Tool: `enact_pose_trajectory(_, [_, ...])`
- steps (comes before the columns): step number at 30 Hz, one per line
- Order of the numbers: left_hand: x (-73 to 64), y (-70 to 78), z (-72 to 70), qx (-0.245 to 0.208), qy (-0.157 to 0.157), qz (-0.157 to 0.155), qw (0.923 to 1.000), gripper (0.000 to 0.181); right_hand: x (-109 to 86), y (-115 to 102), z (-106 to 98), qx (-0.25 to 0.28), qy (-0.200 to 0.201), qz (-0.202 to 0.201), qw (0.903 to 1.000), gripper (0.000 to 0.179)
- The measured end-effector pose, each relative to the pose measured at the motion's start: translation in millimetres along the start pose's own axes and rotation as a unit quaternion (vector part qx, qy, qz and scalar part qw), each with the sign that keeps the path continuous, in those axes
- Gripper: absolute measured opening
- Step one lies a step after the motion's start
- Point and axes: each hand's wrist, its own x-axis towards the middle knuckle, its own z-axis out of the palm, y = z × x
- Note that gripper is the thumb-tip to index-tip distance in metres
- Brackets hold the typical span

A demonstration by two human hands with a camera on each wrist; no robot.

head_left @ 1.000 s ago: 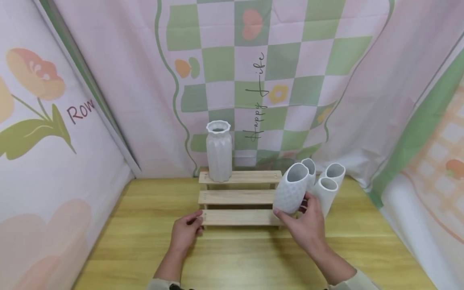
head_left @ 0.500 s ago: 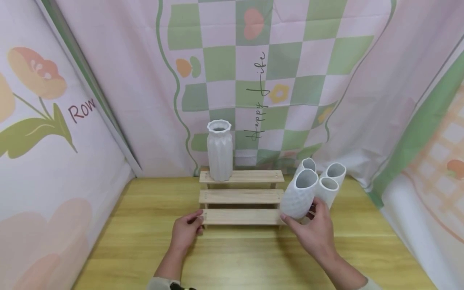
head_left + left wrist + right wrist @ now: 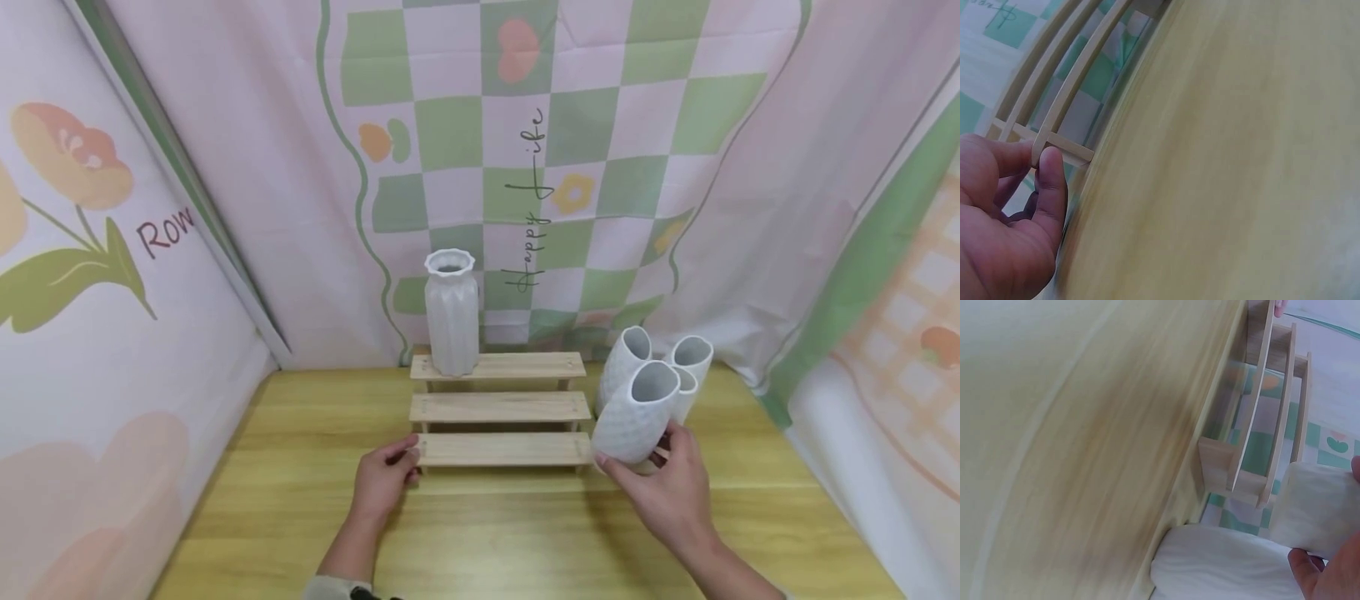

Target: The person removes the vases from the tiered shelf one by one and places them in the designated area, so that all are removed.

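A three-tier wooden stand [image 3: 501,450] is on the table, and my left hand [image 3: 382,479] pinches the left end of its lowest board between thumb and finger, as the left wrist view shows close up. My right hand [image 3: 669,493] grips a white vase [image 3: 633,427] with a dimpled surface and slanted mouth near its base. It is tilted, just right of the stand's lowest board. In the right wrist view this vase [image 3: 1313,506] appears above another white vase [image 3: 1216,565] on the table. A white ribbed vase [image 3: 453,325] with a scalloped rim stands upright on the top tier, left side.
Behind the held vase, at the stand's right, are a white textured vase [image 3: 621,371], a taller white one [image 3: 692,353] and a partly hidden narrow one [image 3: 686,402]. A printed curtain [image 3: 517,158] hangs behind the wooden table [image 3: 480,542].
The right hand has moved the dimpled vase right and slightly toward the front, away from the stand, so it now overlaps the narrow vase. The left hand has stayed on the board's end.
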Motion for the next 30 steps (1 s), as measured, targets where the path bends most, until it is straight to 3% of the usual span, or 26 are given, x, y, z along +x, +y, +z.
enact_pose_trajectory(30, [1.5,-2.5,-0.1,-0.005,0.0,0.001,1.0,0.031,-10.8,24,-35,-0.049,-0.012,0.03,0.9983,0.09])
